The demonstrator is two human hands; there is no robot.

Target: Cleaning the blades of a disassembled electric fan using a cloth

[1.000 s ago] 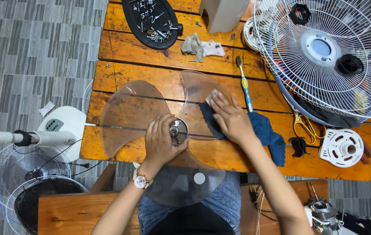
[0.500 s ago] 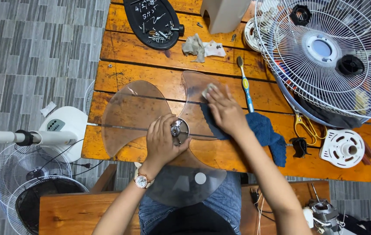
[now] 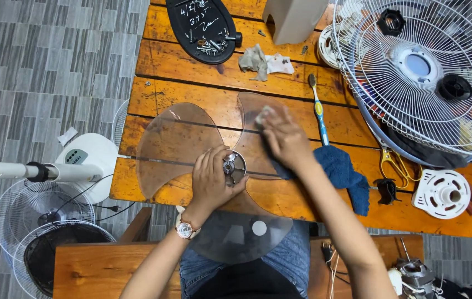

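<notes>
Fan blade (image 3: 180, 144) on table (image 3: 203, 77), toothbrush (image 3: 318, 109) to its right, grille (image 3: 424, 72) far right.

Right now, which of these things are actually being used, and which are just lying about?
In use:
left hand steadying the clear fan blade by its hub
right hand pressing a small pale pad on the blade
blue cloth under that arm

Lying about:
toothbrush
white fan grille
yellow-handled scissors
crumpled rag

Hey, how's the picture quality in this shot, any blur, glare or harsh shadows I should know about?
Head view: lighting is soft and even, with only faint shadows on the wooden table. The right hand is motion-blurred over the clear fan blade; the left hand at the hub is sharp. Pale reflections streak the blade. The white fan grille bows slightly at the frame edge.
</notes>
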